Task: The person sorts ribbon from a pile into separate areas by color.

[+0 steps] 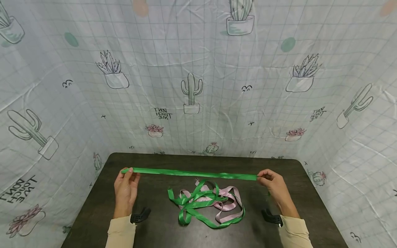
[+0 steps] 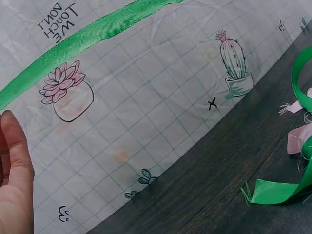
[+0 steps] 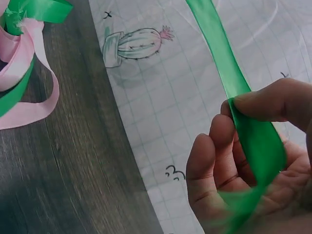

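A green satin ribbon (image 1: 192,173) stretches nearly straight between both hands, above the far part of the table. My left hand (image 1: 126,187) pinches its left end between thumb and fingers; in the left wrist view only part of that hand (image 2: 14,170) shows at the edge. With thumb and forefinger my right hand (image 1: 274,186) pinches the other end. In the right wrist view a loose tail of the green ribbon (image 3: 261,146) hangs down across that palm. Between the hands and nearer to me, a tangle of green ribbon (image 1: 198,205) and pink ribbon (image 1: 237,198) lies on the table.
The dark wood table (image 1: 155,234) has rounded far corners. A pale cloth (image 1: 217,113) printed with cacti and a grid hangs behind it and along both sides. Each wrist wears a black camera mount, the left one (image 1: 141,215) and the right one (image 1: 270,217).
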A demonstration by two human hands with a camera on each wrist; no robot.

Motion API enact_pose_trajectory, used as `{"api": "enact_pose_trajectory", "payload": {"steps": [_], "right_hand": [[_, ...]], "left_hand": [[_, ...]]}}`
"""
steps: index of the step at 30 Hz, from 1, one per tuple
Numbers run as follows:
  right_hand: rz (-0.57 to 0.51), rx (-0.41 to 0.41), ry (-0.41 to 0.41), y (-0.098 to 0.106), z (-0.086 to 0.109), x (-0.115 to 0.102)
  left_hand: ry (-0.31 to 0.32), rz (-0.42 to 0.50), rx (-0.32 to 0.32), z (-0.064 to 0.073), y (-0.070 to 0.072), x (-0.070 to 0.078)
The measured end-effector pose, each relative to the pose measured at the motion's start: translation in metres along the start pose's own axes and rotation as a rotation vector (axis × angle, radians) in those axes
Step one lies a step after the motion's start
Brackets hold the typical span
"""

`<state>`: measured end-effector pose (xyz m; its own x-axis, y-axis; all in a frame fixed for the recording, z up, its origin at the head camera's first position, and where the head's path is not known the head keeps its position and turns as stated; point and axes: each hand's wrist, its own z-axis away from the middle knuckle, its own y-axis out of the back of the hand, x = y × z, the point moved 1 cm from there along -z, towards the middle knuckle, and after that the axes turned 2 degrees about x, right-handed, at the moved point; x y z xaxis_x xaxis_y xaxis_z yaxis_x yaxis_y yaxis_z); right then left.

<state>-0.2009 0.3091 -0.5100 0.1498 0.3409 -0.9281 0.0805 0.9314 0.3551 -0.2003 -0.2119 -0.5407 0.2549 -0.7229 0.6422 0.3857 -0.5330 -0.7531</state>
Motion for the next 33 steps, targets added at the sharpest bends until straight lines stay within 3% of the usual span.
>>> {"api": "enact_pose_trajectory", "payload": {"steps": [5,10,21,27,33], "right_hand": [[-0.069,0.021,-0.014,0.008,-0.004,0.006],[-0.151,0.046,-0.016,0.014,-0.005,0.008],[-0.420,0.102,-0.037,0.016,-0.003,0.010],[-0.662,0.122,-0.109,0.017,-0.004,0.011],[-0.896,0.139,-0.122,0.018,-0.006,0.008]], "left_hand": [[0.014,0.037,0.028,-0.003,0.001,0.005],[0.008,0.035,0.013,-0.004,0.005,0.008],[0.017,0.059,0.032,-0.006,0.008,0.014],[0.035,0.048,0.053,-0.007,0.009,0.014],[0.041,0.064,0.050,-0.008,0.010,0.012]]}}
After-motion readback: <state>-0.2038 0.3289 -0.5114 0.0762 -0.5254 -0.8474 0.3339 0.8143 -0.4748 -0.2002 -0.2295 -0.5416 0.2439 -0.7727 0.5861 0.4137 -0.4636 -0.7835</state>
